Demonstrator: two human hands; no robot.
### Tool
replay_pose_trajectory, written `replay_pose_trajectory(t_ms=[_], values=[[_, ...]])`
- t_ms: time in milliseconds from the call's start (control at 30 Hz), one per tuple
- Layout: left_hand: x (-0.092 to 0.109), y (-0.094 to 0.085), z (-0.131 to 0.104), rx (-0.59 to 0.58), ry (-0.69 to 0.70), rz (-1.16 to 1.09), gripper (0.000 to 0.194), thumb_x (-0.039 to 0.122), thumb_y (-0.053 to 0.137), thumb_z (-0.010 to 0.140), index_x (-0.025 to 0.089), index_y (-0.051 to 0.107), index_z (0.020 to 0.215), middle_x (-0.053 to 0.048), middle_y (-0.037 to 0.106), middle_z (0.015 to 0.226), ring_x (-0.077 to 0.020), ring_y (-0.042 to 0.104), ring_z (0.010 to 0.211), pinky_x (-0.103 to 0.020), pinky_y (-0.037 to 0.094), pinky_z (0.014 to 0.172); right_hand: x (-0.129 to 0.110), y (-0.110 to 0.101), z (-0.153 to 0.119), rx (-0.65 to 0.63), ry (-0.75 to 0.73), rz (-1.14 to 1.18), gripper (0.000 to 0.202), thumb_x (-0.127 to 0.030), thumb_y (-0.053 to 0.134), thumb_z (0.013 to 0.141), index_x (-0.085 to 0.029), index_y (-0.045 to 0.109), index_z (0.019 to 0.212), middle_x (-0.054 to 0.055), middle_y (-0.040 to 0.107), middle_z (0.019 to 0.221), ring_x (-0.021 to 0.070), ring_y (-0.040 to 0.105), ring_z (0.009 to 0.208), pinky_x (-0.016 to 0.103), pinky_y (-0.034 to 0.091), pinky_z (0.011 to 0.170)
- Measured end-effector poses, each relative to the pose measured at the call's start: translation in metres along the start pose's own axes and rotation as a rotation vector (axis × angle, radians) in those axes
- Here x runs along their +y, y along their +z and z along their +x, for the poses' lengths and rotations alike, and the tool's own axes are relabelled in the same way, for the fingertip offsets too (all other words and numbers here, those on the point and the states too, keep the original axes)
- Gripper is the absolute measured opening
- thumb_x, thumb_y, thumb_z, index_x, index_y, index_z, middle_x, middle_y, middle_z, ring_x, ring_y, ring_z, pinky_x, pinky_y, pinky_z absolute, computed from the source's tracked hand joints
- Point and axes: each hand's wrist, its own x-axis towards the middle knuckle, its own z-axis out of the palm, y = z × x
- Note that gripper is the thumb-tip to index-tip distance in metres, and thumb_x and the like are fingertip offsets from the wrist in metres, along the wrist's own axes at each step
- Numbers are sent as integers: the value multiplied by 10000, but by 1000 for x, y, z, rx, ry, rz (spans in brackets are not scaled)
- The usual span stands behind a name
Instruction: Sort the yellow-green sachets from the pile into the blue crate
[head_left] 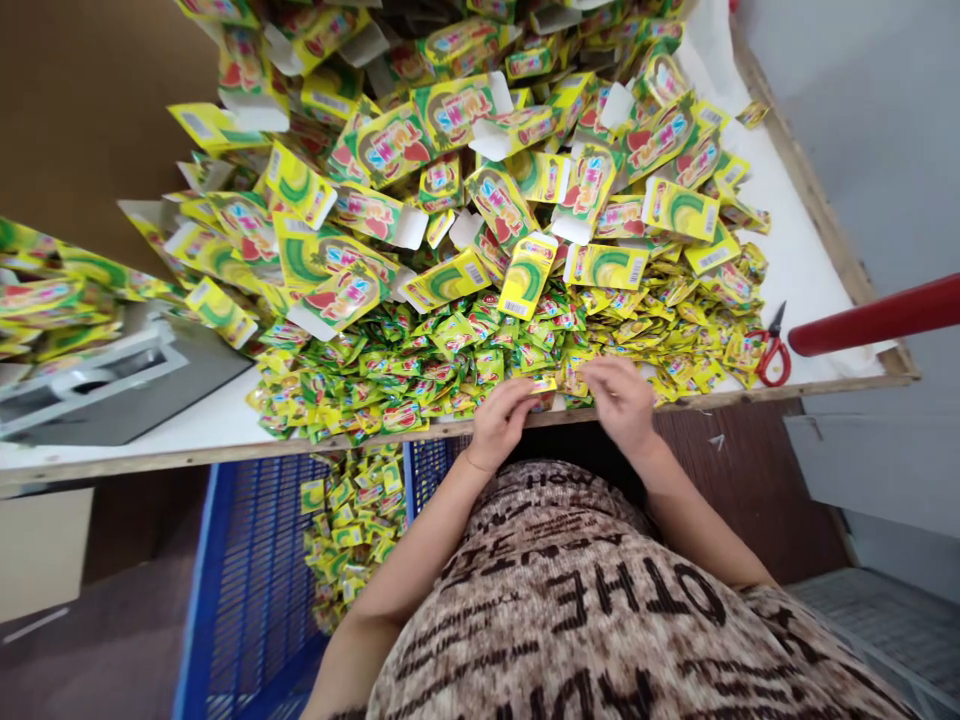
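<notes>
My left hand is closed at the table's front edge, its fingers pinching a small yellow carton seen edge-on. Just to the right, my right hand has its fingers curled together near small yellow packets; whatever lies between its fingertips is too small to name. Behind both hands spreads a low heap of small green and yellow packets. Farther back rises a large pile of printed yellow and green cartons, many with white flaps open.
Red-handled scissors lie at the right of the white table, beside a red bar. A grey metal device stands at left. Below the table edge is a blue crate with packed cartons.
</notes>
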Motion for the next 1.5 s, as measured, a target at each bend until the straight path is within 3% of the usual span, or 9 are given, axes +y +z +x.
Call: replay_pose_trajectory(t_ms=[100,200,333,500,600,700,933,1200,1500], values=[[16,-32,9,150,-198,-15,196,229,606,887,199,683,1065,-74,704,1044,-180,655,1002,-349,528,919,17,-26,18,19,228,-232,191,-326,580,902,-209,730,903,65,682,872,209,629,834,359,506,779],[21,-88,-2,3,-423,-6,196,312,601,876,203,716,991,-60,712,1007,-190,654,958,-325,517,888,25,-23,28,-207,343,-491,295,-453,618,860,-179,729,861,93,671,870,235,609,817,364,479,742],[-3,-172,-66,-352,-838,142,294,452,643,770,202,737,894,-50,745,911,-229,675,870,-319,526,811,23,11,36,-241,361,-680,353,-488,653,812,-142,693,868,159,643,976,298,567,960,385,446,763],[-23,-233,-147,-126,-1351,516,398,536,744,564,178,692,730,-61,714,667,-298,695,740,-381,543,700,29,5,40,-114,512,-450,216,-386,715,729,-184,642,755,41,627,732,204,561,694,335,428,668],[-4,-212,-131,-26,-1284,121,448,548,752,628,153,709,835,-87,752,823,-279,717,825,-379,572,759,29,-18,41,-12,569,-175,232,-372,740,668,-194,592,655,-10,577,612,160,538,593,304,433,611],[21,-142,-66,-41,-1070,-352,394,478,724,744,128,710,924,-113,748,936,-231,726,823,-372,586,812,15,-18,42,79,612,249,319,-368,792,588,-209,546,712,-37,579,619,152,570,598,291,478,590],[10,22,49,126,-1115,-681,264,321,746,713,152,572,815,-1,646,645,-144,628,486,-308,557,534,-5,57,38,29,693,629,465,-337,810,565,-210,559,935,-6,661,776,172,636,682,318,544,619],[7,9,23,107,-812,-722,213,213,759,659,146,560,697,51,558,658,-61,524,630,-170,429,633,-3,69,30,-106,535,576,431,-326,772,665,-212,532,1005,-12,662,797,150,621,720,297,503,708],[18,21,25,259,-787,-727,307,351,761,735,157,636,937,-63,730,928,-170,677,853,-315,513,845,-20,62,20,-125,507,380,562,-403,785,664,-200,597,1153,84,648,1058,201,622,860,316,540,655]])
